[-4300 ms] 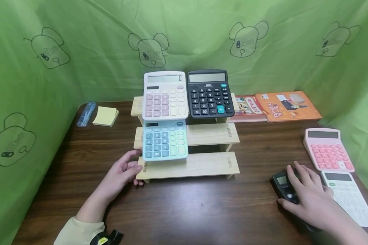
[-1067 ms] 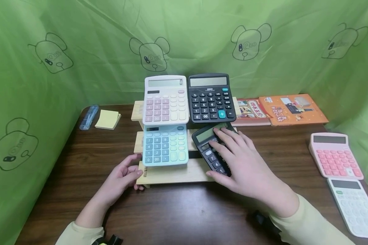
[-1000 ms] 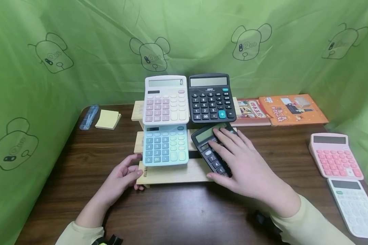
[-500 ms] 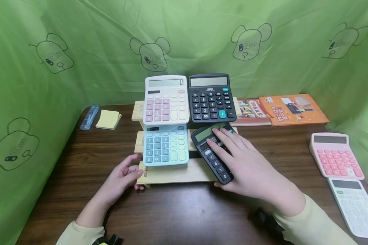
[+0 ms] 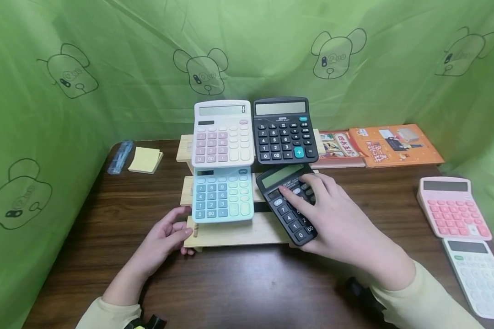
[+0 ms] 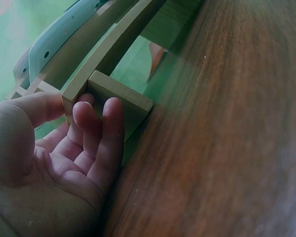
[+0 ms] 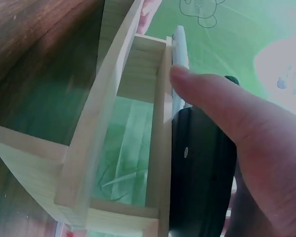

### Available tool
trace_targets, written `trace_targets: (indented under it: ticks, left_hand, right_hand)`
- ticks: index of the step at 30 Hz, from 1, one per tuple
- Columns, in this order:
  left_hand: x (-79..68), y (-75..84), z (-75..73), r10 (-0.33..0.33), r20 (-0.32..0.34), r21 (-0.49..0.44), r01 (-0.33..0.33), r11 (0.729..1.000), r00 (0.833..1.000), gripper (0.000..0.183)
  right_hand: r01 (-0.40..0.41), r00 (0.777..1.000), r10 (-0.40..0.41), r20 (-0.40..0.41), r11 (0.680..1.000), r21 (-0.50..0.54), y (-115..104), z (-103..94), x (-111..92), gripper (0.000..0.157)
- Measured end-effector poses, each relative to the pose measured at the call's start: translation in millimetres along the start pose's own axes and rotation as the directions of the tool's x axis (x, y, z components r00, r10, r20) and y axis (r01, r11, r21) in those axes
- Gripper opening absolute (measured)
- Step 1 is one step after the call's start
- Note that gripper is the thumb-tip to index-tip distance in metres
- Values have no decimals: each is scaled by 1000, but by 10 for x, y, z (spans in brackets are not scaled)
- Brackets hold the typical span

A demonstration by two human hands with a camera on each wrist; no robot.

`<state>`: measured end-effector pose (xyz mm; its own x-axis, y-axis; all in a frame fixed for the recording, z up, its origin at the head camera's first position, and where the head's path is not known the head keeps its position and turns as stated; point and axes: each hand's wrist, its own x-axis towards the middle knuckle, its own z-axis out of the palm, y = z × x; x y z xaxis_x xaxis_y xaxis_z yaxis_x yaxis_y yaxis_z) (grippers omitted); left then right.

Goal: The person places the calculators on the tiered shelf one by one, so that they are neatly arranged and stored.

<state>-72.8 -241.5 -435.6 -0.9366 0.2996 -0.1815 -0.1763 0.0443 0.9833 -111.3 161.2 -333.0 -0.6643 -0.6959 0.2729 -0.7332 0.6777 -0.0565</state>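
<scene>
A three-tier wooden stand (image 5: 238, 233) is in the middle of the table. My left hand (image 5: 166, 233) grips the left end of its lowest board, thumb on top, as the left wrist view also shows. My right hand (image 5: 333, 219) holds a black calculator (image 5: 286, 208) by its right side, fingertips on its face. This calculator sits askew at the middle tier, its lower end over the bottom board. Left of it, a blue calculator (image 5: 222, 194) leans on the middle tier. A white calculator with pink keys (image 5: 222, 132) and another black calculator (image 5: 285, 130) stand on the top tier.
At the right edge lie a pink calculator (image 5: 453, 208) and a white calculator (image 5: 477, 278). Behind the stand on the right are a red book (image 5: 339, 145) and an orange book (image 5: 395, 146). Yellow sticky notes (image 5: 145, 160) and a blue translucent item (image 5: 120, 157) lie back left.
My right hand has brought the black calculator from the table's right side onto the stand. Lately its fingers have bent and drawn back, uncovering more keys. My left hand keeps its place.
</scene>
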Motion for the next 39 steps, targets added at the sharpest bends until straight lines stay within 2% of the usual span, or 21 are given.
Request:
trace_targets:
  ticks: [4, 8, 11, 16, 25, 34, 39]
  left_hand:
    - [3, 4, -2, -9, -1, 6, 9, 1000, 1000, 54]
    - [6, 1, -5, -13, 0, 9, 13, 1000, 1000, 54]
    - [10, -6, -7, -20, -3, 9, 20, 1000, 1000, 54]
    - [10, -7, -2, -19, -4, 8, 19, 1000, 1000, 55]
    - [11, 0, -4, -4, 5, 7, 4, 1000, 1000, 55]
    - [4, 4, -8, 5, 0, 0, -5, 1000, 1000, 55]
    - [-3, 20, 5, 4, 2, -2, -4, 1000, 1000, 56]
  right_hand:
    - [-21, 999, 20, 42, 999, 32, 1, -54, -26, 109]
    - [-35, 998, 33, 53, 999, 29, 18, -104, -38, 99]
    - [-39, 999, 38, 27, 999, 17, 20, -81, -26, 92]
    - [-56, 998, 56, -24, 998, 21, 2, -11, 10, 93]
    - [-46, 998, 47, -39, 999, 18, 5, -10, 0, 88]
    - [-122, 988, 125, -95, 992, 43, -1, 43, 39, 90]
    - [-126, 985, 127, -120, 992, 16, 3, 75, 58, 87]
